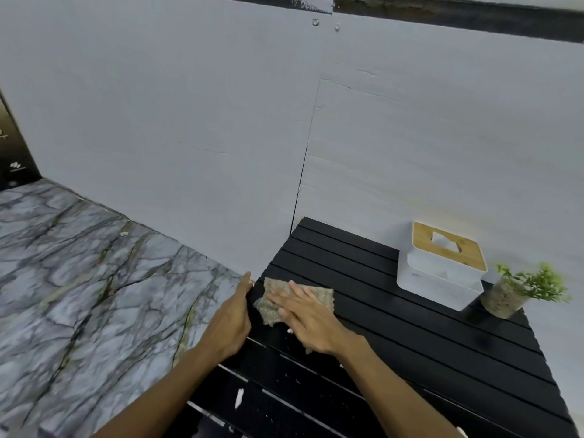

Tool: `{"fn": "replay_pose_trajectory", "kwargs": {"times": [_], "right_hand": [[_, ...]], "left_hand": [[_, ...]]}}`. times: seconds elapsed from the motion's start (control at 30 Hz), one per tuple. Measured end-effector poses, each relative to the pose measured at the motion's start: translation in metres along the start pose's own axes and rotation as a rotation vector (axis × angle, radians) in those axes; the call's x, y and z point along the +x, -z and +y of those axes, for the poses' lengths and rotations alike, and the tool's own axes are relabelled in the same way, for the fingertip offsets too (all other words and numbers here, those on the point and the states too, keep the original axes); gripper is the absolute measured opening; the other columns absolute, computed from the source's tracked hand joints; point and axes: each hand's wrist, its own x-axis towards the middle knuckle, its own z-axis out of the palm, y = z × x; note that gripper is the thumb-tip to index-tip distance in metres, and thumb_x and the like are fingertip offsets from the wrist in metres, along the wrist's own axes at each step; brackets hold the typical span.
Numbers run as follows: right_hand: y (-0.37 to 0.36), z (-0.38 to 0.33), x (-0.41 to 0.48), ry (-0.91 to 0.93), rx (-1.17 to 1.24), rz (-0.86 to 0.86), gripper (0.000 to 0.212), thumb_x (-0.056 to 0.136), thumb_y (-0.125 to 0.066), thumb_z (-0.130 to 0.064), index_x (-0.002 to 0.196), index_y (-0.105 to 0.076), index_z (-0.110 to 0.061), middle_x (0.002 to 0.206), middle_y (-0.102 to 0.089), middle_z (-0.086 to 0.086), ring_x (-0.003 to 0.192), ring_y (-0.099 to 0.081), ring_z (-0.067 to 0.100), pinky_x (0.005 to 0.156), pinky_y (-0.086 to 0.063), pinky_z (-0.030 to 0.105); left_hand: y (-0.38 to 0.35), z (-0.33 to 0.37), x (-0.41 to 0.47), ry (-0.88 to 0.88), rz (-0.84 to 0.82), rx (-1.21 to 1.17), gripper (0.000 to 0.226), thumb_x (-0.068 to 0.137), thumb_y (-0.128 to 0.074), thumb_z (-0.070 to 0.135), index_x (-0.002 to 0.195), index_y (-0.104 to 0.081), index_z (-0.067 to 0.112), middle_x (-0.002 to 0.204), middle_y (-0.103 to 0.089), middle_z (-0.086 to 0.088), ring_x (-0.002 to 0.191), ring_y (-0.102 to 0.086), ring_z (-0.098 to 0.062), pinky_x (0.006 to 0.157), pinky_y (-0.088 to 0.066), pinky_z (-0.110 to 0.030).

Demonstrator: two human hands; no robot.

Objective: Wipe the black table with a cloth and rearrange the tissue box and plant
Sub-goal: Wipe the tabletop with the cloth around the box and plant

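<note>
A black slatted table (410, 336) fills the lower right. My right hand (308, 314) lies flat, fingers spread, pressing a grey-green speckled cloth (320, 295) onto the table near its left edge. My left hand (232, 320) rests against that left edge, fingers together, holding nothing that I can see. A white tissue box (436, 276) with a wooden lid stands at the table's far right by the wall. Just right of the box sits a small green plant (521, 289) in a clear glass pot.
A marble-patterned surface (94, 279) lies to the left of the table. A grey-white wall (284, 121) runs close behind both. White specks and scuffs mark the near slats of the table.
</note>
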Motion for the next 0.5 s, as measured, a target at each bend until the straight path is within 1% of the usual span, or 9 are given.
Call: {"fn": "replay_pose_trajectory", "kwargs": {"times": [0.1, 0.13, 0.17, 0.2, 0.23, 0.3, 0.37, 0.43, 0.5], "right_hand": [[0.000, -0.001, -0.026, -0.001, 0.166, 0.043, 0.040, 0.108, -0.034, -0.040, 0.147, -0.045, -0.039, 0.149, -0.039, -0.029, 0.152, -0.010, 0.001, 0.125, -0.007, 0.033], [0.002, -0.002, -0.035, -0.013, 0.216, 0.064, 0.037, 0.107, -0.040, -0.037, 0.142, -0.052, -0.037, 0.136, -0.050, -0.037, 0.149, -0.015, -0.003, 0.125, -0.014, 0.034], [0.004, -0.003, -0.042, -0.027, 0.268, 0.093, 0.033, 0.107, -0.044, -0.032, 0.137, -0.058, -0.035, 0.115, -0.058, -0.046, 0.146, -0.022, -0.006, 0.122, -0.024, 0.036], [0.006, -0.005, -0.049, -0.048, 0.325, 0.135, 0.031, 0.106, -0.048, -0.026, 0.131, -0.064, -0.033, 0.095, -0.060, -0.050, 0.142, -0.033, -0.007, 0.117, -0.036, 0.038], [0.009, -0.008, -0.051, -0.071, 0.388, 0.212, 0.029, 0.104, -0.052, -0.021, 0.126, -0.068, -0.031, 0.088, -0.060, -0.050, 0.135, -0.046, -0.004, 0.110, -0.045, 0.037], [0.015, -0.009, -0.046, -0.151, 0.486, 0.455, 0.029, 0.102, -0.057, -0.020, 0.119, -0.069, -0.039, 0.101, -0.069, -0.037, 0.115, -0.065, 0.006, 0.099, -0.054, 0.031], [0.015, 0.001, -0.027, -0.271, 0.462, 0.619, 0.029, 0.101, -0.058, -0.025, 0.121, -0.067, -0.045, 0.110, -0.075, -0.013, 0.109, -0.069, 0.017, 0.093, -0.056, 0.031], [0.011, 0.013, -0.001, -0.340, 0.359, 0.595, 0.030, 0.103, -0.054, -0.027, 0.128, -0.065, -0.039, 0.116, -0.075, 0.000, 0.133, -0.053, 0.022, 0.102, -0.052, 0.040], [0.006, 0.020, 0.023, -0.394, 0.263, 0.494, 0.033, 0.105, -0.048, -0.033, 0.135, -0.059, -0.040, 0.139, -0.062, 0.000, 0.149, -0.030, 0.024, 0.114, -0.040, 0.047]], "left_hand": [[-0.001, 0.002, -0.001, 0.025, -0.005, 0.017, 0.067, 0.098, -0.032, 0.001, 0.156, -0.005, 0.021, 0.150, -0.043, -0.010, 0.126, -0.051, -0.025, 0.099, -0.034, -0.024], [-0.001, 0.004, -0.002, 0.029, -0.002, 0.011, 0.066, 0.098, -0.032, 0.002, 0.156, -0.005, 0.022, 0.150, -0.043, -0.010, 0.126, -0.051, -0.026, 0.099, -0.036, -0.027], [-0.001, 0.005, -0.002, 0.029, 0.001, 0.005, 0.066, 0.099, -0.031, 0.003, 0.156, -0.005, 0.022, 0.149, -0.044, -0.009, 0.124, -0.053, -0.026, 0.099, -0.038, -0.029], [-0.001, 0.006, -0.003, 0.023, 0.004, -0.005, 0.066, 0.099, -0.031, 0.003, 0.156, -0.004, 0.023, 0.148, -0.045, -0.009, 0.121, -0.055, -0.027, 0.098, -0.039, -0.031], [-0.001, 0.007, -0.003, 0.020, 0.006, -0.009, 0.066, 0.099, -0.030, 0.004, 0.156, -0.004, 0.024, 0.145, -0.049, -0.010, 0.117, -0.057, -0.027, 0.096, -0.042, -0.033], [-0.002, 0.006, -0.003, 0.009, 0.008, -0.014, 0.066, 0.099, -0.030, 0.004, 0.155, -0.003, 0.026, 0.135, -0.057, -0.014, 0.109, -0.060, -0.031, 0.092, -0.045, -0.037], [-0.003, 0.004, -0.003, -0.002, 0.011, -0.025, 0.067, 0.099, -0.030, 0.004, 0.155, -0.001, 0.027, 0.127, -0.060, -0.019, 0.108, -0.059, -0.036, 0.093, -0.046, -0.043], [-0.005, 0.001, -0.002, -0.010, 0.008, -0.022, 0.069, 0.099, -0.030, 0.005, 0.154, 0.001, 0.030, 0.124, -0.060, -0.022, 0.109, -0.058, -0.039, 0.094, -0.045, -0.048], [-0.005, 0.000, -0.002, -0.016, 0.008, -0.017, 0.068, 0.099, -0.030, 0.005, 0.154, 0.000, 0.030, 0.124, -0.060, -0.021, 0.106, -0.059, -0.037, 0.093, -0.046, -0.047]]}}
